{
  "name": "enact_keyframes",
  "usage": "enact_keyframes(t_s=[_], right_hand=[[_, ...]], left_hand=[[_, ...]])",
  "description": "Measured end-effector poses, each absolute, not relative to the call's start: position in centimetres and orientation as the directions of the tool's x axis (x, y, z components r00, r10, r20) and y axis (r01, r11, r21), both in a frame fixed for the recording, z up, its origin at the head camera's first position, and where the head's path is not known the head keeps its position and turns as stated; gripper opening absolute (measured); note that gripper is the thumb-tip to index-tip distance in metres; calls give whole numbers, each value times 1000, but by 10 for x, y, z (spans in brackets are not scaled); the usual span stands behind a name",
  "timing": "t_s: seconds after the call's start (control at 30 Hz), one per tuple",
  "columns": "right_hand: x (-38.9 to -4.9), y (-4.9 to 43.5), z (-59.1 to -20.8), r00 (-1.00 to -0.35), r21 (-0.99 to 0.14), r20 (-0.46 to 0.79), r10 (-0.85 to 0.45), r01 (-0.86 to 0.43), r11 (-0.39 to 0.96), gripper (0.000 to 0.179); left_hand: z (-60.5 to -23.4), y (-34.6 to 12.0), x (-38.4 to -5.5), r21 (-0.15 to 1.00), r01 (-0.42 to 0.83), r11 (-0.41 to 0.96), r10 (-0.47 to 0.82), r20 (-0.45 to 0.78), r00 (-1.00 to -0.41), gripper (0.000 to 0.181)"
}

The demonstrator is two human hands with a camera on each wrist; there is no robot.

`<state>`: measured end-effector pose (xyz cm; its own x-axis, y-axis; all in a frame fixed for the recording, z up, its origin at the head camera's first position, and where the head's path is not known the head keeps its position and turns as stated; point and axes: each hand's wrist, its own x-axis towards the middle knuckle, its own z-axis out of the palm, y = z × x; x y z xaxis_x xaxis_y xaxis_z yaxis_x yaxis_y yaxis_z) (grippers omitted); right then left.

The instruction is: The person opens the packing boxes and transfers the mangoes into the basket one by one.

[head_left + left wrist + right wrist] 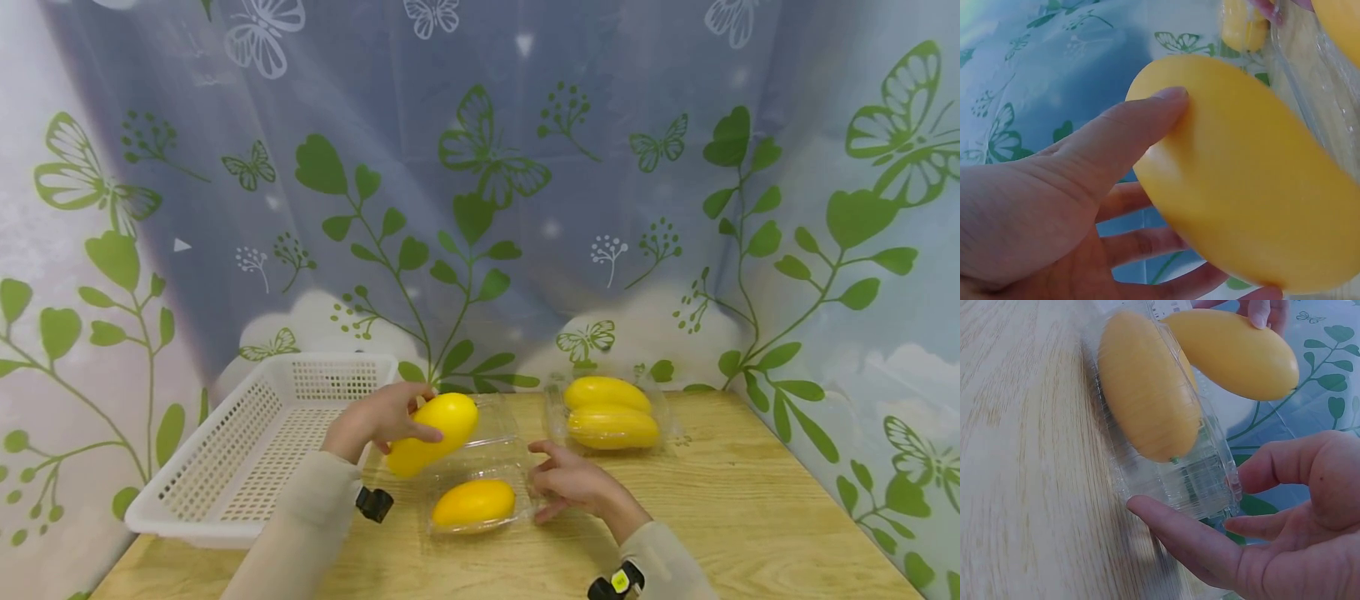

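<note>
My left hand [386, 417] grips a yellow mango [442, 429], thumb on its upper side and fingers beneath, held over the space between the white basket and a clear plastic clamshell box [498, 483]. In the left wrist view this mango [1241, 175] is large and smooth. A second mango [474, 503] lies in the near half of the box, a small green stem end showing in the right wrist view. At the box's right end is my right hand [573, 482], its thumb and bent fingers holding the edge from both sides.
A white perforated basket [172, 508] stands at the left of the wooden table [735, 508]. Behind my right hand, another clear box [555, 417] holds two yellow mangoes [611, 412]. A curtain [480, 275] with printed leaves and butterflies hangs along the back.
</note>
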<state>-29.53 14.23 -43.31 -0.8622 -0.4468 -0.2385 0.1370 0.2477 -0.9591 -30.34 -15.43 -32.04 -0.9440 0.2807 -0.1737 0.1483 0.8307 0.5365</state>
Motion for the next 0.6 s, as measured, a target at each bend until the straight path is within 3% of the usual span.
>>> enact_keyframes(t_s=[0.27,0.6], right_hand=[[-295,143,-433,-863,-957,-248,-441,147,250,82],[-294,143,-433,-863,-957,-245,-441,142,254,82]], left_hand=[[-323,-161,-305,520,147,841,271,-169,-948,69],[-318,-180,-308,595,147,790,290,-151,-945,69]])
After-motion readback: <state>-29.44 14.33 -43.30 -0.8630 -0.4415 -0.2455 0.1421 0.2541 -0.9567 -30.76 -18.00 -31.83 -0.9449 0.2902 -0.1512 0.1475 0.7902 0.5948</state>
